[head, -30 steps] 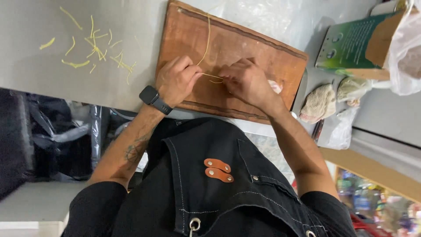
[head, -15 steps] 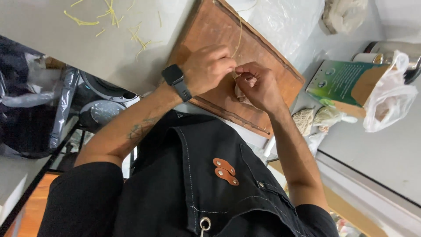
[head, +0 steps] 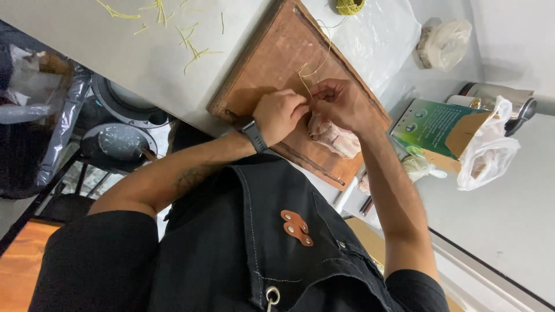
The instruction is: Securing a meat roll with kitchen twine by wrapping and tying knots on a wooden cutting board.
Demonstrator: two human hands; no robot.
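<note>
While both hands meet above the near half of the board, the left hand (head: 280, 115), with a dark watch at its wrist, has its fingers curled shut and pinches a thin yellowish length of twine (head: 317, 63); the right hand (head: 342, 104) is likewise closed, fingertips pressed against the left, gripping the same twine. Directly beneath the right hand lies a pale pink piece of raw meat (head: 335, 138), resting on the reddish-brown rectangular wooden cutting board (head: 277, 58); whether the hands touch the meat cannot be told. The twine runs from the fingers in a loop across the board up to a small yellow-green ball of twine (head: 350, 6) at the top edge of the view. The board sits on a grey bench (head: 162, 58), partly over a clear plastic sheet (head: 381, 34). Short yellow twine offcuts (head: 193, 49) are scattered on the bench, well apart from the board. Beyond the right arm stand a green cardboard box (head: 436, 124), a white plastic bag (head: 491, 153) beside it, a steel canister (head: 500, 95) behind it and a wrapped bundle (head: 442, 43) farther off. A black apron (head: 260, 248) fills the foreground.
</note>
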